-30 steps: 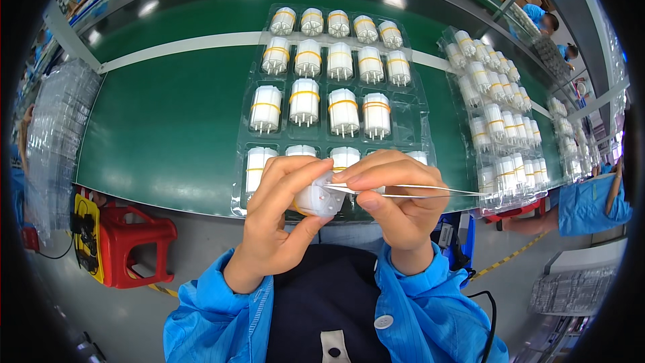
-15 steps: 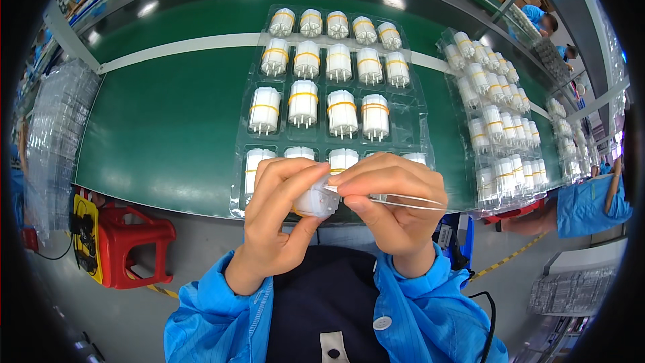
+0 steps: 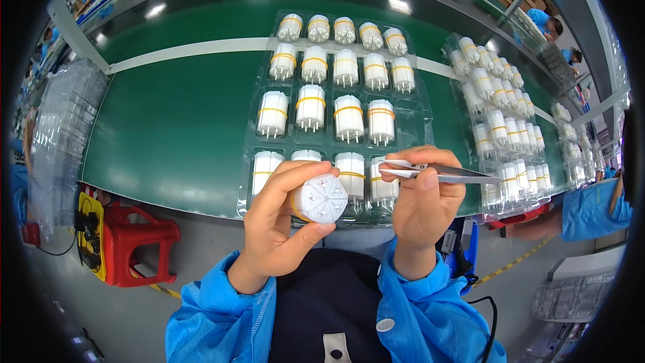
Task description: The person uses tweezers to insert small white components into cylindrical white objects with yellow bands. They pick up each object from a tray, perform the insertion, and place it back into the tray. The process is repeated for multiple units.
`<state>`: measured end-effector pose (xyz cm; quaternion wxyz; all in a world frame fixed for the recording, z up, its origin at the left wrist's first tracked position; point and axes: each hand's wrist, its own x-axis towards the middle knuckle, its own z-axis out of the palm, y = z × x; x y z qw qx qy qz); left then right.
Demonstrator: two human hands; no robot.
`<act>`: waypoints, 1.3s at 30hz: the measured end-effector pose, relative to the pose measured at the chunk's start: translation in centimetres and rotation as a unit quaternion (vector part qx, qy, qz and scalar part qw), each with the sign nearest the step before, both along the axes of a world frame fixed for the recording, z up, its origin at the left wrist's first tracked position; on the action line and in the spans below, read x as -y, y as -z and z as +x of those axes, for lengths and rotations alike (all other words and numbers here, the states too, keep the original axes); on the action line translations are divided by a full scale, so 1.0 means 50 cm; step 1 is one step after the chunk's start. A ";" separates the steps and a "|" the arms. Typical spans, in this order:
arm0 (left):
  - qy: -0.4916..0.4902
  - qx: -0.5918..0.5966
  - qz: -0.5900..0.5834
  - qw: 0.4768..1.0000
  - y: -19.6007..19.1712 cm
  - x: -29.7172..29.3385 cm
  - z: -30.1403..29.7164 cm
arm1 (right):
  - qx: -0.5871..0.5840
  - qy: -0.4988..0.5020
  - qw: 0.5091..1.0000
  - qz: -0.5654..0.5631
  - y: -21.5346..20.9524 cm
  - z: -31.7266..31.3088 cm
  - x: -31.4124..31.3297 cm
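A bright-blue, finely lined cloth jacket (image 3: 430,312), worn open, has loose, creased sleeves ending at the wrists, below the bare left fingers (image 3: 295,177) and bare right fingers (image 3: 438,156). A round, whitish button (image 3: 385,325) sits on its front edge, below the right fingers. Lower down between both sets of fingers shows a dark navy top (image 3: 326,289) with an off-white strap-like tab (image 3: 333,341) bearing a dark round spot.

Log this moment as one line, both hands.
Left hand: grips white cylinder | Right hand: holds tweezers, apart from cylinder | Clear tray: holds banded white cylinders
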<state>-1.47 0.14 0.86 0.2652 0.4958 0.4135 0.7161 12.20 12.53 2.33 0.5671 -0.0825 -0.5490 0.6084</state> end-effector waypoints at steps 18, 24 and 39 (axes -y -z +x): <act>-0.021 -0.432 -0.085 0.897 -0.171 -0.174 -0.076 | 0.105 0.299 0.947 0.049 0.066 0.146 -0.141; -0.076 -0.486 -0.125 0.862 -0.056 -0.380 -0.003 | 0.104 0.239 0.965 0.019 0.081 0.144 -0.146; -0.251 -0.591 -0.139 0.754 -0.073 -0.346 -0.144 | 0.112 0.245 0.963 0.013 0.085 0.158 -0.137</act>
